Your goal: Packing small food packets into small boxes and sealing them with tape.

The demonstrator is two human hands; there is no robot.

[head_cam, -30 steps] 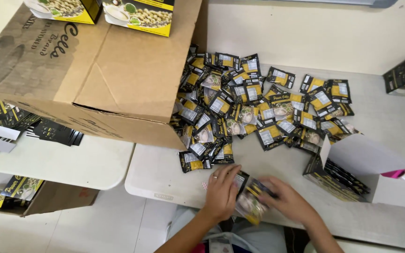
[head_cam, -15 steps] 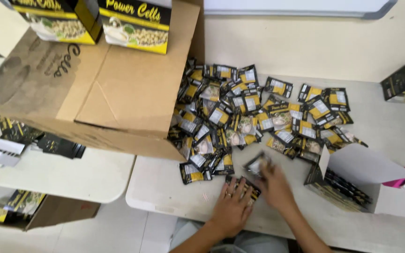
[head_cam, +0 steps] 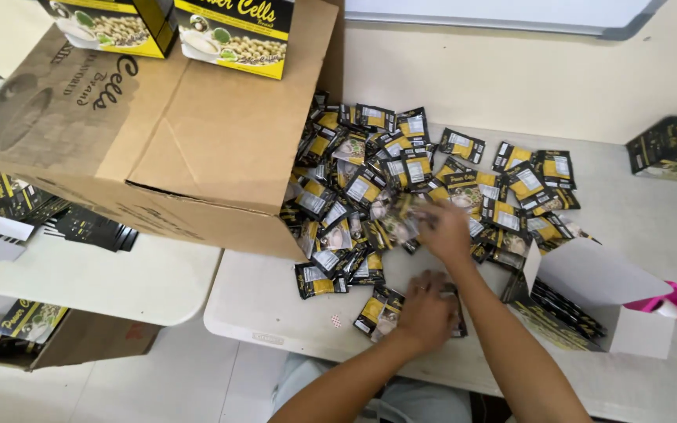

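Observation:
A heap of small black and yellow sachets (head_cam: 401, 180) spills from a big cardboard box (head_cam: 197, 133) that lies on its side on the white table (head_cam: 276, 305). My right hand (head_cam: 444, 231) reaches into the near edge of the heap and is blurred, with a sachet (head_cam: 403, 222) at its fingertips. My left hand (head_cam: 425, 313) rests flat on a small stack of sachets (head_cam: 378, 311) at the table's front edge.
An open black and yellow carton (head_cam: 589, 301) with a white flap stands at the right, with something pink (head_cam: 671, 301) beside it. Two printed cartons (head_cam: 233, 31) sit on the big box. Another carton (head_cam: 671, 149) is far right. Flat cartons (head_cam: 80, 223) lie on a left table.
My right hand has moved from the stack near the front edge up into the heap of sachets. My left hand has stayed on the stack.

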